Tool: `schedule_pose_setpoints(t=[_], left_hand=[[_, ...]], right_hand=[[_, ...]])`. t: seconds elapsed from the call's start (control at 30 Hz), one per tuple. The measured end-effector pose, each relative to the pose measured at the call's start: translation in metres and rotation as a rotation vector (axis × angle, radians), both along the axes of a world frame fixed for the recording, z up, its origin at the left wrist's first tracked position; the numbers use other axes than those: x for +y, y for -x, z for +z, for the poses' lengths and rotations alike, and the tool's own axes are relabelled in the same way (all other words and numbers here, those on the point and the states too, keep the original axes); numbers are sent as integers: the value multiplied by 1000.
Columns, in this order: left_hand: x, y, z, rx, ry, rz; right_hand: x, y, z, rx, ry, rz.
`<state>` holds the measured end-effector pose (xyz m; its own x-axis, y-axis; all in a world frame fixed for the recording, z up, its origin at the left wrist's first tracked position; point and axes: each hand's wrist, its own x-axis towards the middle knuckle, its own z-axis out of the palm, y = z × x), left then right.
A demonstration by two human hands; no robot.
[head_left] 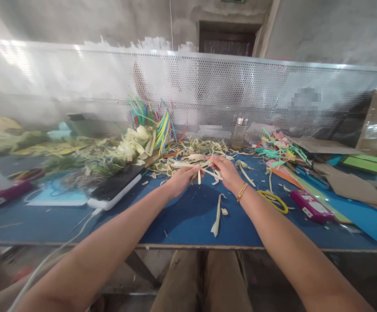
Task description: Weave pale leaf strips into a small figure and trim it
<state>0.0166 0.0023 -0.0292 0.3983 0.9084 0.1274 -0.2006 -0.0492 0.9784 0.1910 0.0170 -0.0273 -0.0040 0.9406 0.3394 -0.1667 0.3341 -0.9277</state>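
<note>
Head view: both hands are up over the blue tabletop (182,223), kinda mid-table, with some pale strips (199,177) between them. Left hand (182,180) looks like it's pinching them from the left, and the right hand (225,172) has its fingertips closed on them from the right. Can't make out exactly which finger grips which strip, tbh. Direction-wise they're a bit of a crisscross: one short end points down toward the near edge, another slants off right and nearward, and a longer length runs roughly left to right.

Just nearer than the hands there's a loose strip (218,216) lying flat, long axis pretty much near-far, hooked tip at the far end and flared end near. Small flake (224,212) right beside it. Messy husk pile (204,148) on the far side, yellow ring (274,202) off right by the wrist.
</note>
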Motion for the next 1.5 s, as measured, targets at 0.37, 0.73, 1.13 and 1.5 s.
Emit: schedule_pose_setpoints(t=[0.37,0.73,1.13,1.5], left_hand=[[9,4,-4,-52,11,27],[18,8,-11,-16,-56,96],[19,9,-11,-7,-82,100],[21,7,-8,259,-292,96]], right_hand=[[9,-5,-12,14,163,-112],[13,-6,-14,28,120,-132],[7,-12,-9,77,97,-195],[-12,-6,4,-432,-238,-113]])
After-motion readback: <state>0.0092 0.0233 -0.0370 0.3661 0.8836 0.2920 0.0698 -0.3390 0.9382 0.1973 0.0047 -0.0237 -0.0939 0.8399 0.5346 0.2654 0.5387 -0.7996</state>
